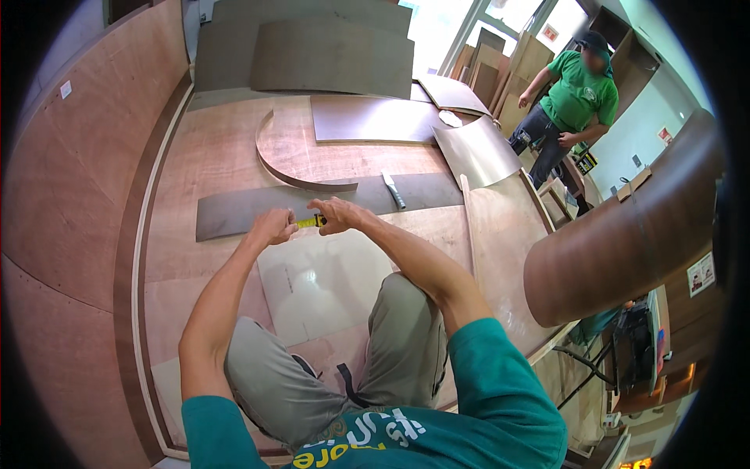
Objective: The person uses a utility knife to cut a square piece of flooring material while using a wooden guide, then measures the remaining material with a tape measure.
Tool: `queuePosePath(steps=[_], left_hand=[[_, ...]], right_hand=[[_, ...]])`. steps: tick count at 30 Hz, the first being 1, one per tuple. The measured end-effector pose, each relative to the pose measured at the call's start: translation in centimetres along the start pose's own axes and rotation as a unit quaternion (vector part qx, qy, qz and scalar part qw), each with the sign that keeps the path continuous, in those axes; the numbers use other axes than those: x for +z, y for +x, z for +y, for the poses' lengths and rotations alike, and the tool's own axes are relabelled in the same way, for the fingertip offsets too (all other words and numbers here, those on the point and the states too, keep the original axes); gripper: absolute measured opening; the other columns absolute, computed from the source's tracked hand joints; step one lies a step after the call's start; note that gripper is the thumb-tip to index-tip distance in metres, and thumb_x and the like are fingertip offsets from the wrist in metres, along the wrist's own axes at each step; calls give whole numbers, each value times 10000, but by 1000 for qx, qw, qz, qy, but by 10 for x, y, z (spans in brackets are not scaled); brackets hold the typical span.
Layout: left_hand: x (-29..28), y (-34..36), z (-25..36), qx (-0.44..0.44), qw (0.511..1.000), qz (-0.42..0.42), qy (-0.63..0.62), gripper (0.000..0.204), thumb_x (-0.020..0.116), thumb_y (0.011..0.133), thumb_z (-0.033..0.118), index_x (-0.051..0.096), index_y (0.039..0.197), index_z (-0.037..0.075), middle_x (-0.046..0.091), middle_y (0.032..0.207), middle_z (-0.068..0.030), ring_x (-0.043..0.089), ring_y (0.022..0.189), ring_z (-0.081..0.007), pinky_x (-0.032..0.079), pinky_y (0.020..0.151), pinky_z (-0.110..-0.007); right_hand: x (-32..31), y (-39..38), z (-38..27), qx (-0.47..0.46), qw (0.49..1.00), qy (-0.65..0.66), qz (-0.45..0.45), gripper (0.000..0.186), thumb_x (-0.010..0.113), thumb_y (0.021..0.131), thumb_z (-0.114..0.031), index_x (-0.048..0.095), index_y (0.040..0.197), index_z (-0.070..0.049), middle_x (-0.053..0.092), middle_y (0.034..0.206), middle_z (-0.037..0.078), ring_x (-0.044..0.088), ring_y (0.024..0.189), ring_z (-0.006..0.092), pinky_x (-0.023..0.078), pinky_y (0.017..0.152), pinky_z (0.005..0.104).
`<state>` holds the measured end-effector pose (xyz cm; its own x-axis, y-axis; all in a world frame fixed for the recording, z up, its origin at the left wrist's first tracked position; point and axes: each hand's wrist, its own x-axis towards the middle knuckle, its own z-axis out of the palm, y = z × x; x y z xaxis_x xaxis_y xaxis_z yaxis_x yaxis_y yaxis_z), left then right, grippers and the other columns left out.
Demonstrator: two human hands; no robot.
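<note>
So both hands are busy with a tape measure (310,222), which sits right between them, over the near edge of a long dark grey strip (234,213). The left hand (275,226) has its fingers pinched on the yellow blade end, and the right hand (340,215) grips the black-and-yellow case end. Only a short bit of blade shows between them.

There's a fair bit of clutter around. A knife-like tool (394,191) with a pale blade lies across the grey strip, just beyond the right hand. A thin curved brown strip (269,160) bends round on the far side, one end reaching over the grey strip. Past that there's a shiny flat panel (375,121), then big dark sheets (332,59) at the back. Off to the right, a bowed sheet (476,148) and a narrow wood batten (469,211), plus a huge curved brown panel (625,227) crowding that side.

On the near side, a pale glossy square (312,277) lies on the plywood base (183,262), and the person's own bent knees partly block it. Another person in a green shirt (578,98) stands at the far right, near some leaning boards (500,69).
</note>
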<state>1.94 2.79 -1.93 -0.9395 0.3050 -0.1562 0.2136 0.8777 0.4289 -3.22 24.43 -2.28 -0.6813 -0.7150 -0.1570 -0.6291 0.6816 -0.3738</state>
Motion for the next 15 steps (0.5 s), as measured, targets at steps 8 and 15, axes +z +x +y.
queuePosePath(steps=[8, 15], left_hand=[[4, -1, -3, 4, 1000, -10, 9, 250, 641, 801, 296, 639, 933, 83, 668, 910, -146, 631, 884, -331, 486, 756, -441], [6, 0, -4, 20, 1000, -2, 24, 269, 644, 796, 315, 642, 941, 88, 669, 915, -145, 633, 889, -322, 490, 762, -438]], right_hand=[[2, -1, -2, -16, 1000, -9, 7, 697, 706, 637, -237, 442, 1258, -60, 666, 853, 181, 640, 831, 357, 519, 791, 414], [-1, -4, -4, -11, 1000, 3, -6, 691, 706, 639, -243, 439, 1250, -62, 670, 856, 176, 643, 820, 353, 523, 781, 413]])
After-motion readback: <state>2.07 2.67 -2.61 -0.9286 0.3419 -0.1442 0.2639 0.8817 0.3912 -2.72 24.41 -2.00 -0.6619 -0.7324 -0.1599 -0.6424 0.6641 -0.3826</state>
